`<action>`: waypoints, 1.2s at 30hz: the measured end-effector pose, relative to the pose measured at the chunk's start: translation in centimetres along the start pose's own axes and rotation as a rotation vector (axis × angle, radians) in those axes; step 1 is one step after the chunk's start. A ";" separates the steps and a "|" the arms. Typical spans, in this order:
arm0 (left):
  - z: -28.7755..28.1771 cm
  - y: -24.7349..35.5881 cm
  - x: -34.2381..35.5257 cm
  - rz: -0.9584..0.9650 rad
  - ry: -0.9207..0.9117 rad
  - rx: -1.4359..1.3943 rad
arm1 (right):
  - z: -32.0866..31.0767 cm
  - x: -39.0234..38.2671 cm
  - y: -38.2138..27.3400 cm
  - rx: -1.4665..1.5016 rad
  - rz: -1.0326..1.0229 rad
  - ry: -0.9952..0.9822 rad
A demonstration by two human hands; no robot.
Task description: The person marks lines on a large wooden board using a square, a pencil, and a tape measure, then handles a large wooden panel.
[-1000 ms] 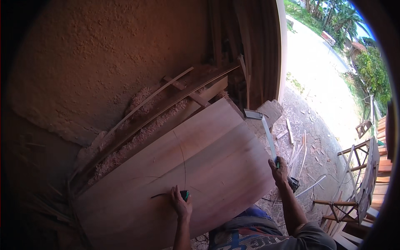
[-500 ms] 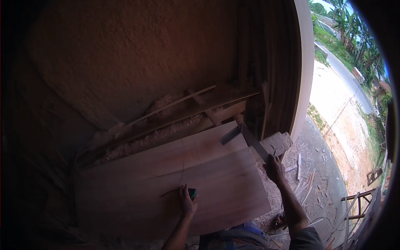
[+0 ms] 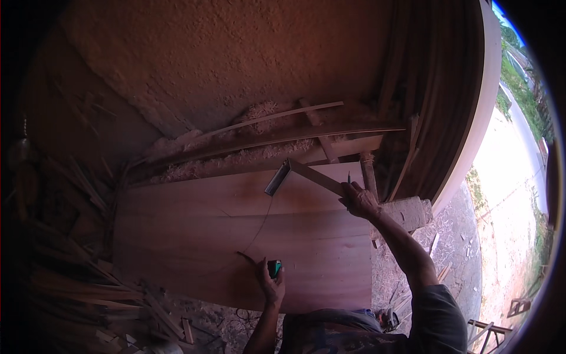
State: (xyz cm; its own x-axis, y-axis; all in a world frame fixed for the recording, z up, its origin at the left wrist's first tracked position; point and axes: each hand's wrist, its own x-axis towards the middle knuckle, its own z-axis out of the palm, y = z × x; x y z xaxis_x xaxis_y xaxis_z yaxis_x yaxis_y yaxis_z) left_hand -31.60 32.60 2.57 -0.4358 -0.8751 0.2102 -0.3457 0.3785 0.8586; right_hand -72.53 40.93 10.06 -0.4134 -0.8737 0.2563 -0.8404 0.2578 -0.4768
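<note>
A wide pale wooden board (image 3: 177, 236) lies in front of me. My left hand (image 3: 272, 289) is closed around a small black and green tape measure (image 3: 274, 268) over the board's near half; a dark strap (image 3: 246, 256) sticks out to its left. My right hand (image 3: 361, 202), above the board's right end, grips the long blade of a try square (image 3: 316, 179). The square's thick stock (image 3: 277, 178) angles down toward the board's far edge; whether it touches the wood I cannot tell. A thin pencil-like stick (image 3: 348, 177) pokes up from the right fingers.
Behind the board, long wooden strips (image 3: 271, 138) lie among shavings beside a rough wall (image 3: 224, 59). Tall planks (image 3: 430, 106) lean at the right. A thick timber block (image 3: 407, 213) sits off the board's right end. Scrap slats (image 3: 88, 289) are piled at the lower left.
My right hand has carried the square leftward from the board's right end to over its far part. My left hand still holds the tape measure. The whole view has shifted.
</note>
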 end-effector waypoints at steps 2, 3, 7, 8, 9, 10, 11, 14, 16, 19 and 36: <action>-1.1 0.7 -1.2 -0.060 0.030 0.021 | 0.7 0.4 -0.5 -0.016 -0.016 0.026; -1.8 1.1 -1.5 -0.020 0.048 0.118 | 0.8 0.7 -0.3 -0.012 -0.045 0.031; -1.2 2.5 -1.0 -0.077 0.066 0.053 | 2.2 2.5 0.6 -0.004 -0.188 0.009; -0.9 1.3 -0.8 -0.057 0.050 0.079 | 2.5 3.4 0.9 -0.008 -0.236 -0.003; -0.5 0.4 -0.8 -0.070 0.043 0.023 | 3.4 4.0 1.3 -0.024 -0.252 -0.044; 0.6 0.3 -0.2 -0.080 0.033 -0.047 | 3.5 4.8 2.2 -0.054 -0.266 -0.083; 1.5 0.3 0.3 -0.091 0.025 -0.116 | 3.7 5.5 2.8 -0.083 -0.282 -0.124; 2.2 0.9 1.6 0.020 0.028 0.123 | 4.1 8.6 2.2 -0.100 -0.253 -0.159; 2.7 0.5 2.1 0.067 0.033 0.221 | 4.2 11.5 2.9 -0.132 -0.295 -0.155; 3.6 -0.7 2.3 0.007 0.042 0.137 | 3.4 14.7 3.6 -0.236 -0.259 -0.196; 10.7 13.2 6.9 0.427 -0.378 0.033 | -10.8 -24.7 11.1 -0.216 0.598 0.163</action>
State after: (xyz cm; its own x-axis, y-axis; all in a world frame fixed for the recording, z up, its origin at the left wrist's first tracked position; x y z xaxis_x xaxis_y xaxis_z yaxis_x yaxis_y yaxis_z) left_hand -48.08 34.77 10.35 -0.8073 -0.4761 0.3488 -0.0965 0.6895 0.7178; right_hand -75.46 69.86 7.48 -0.8649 -0.4843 0.1318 -0.4933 0.7717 -0.4015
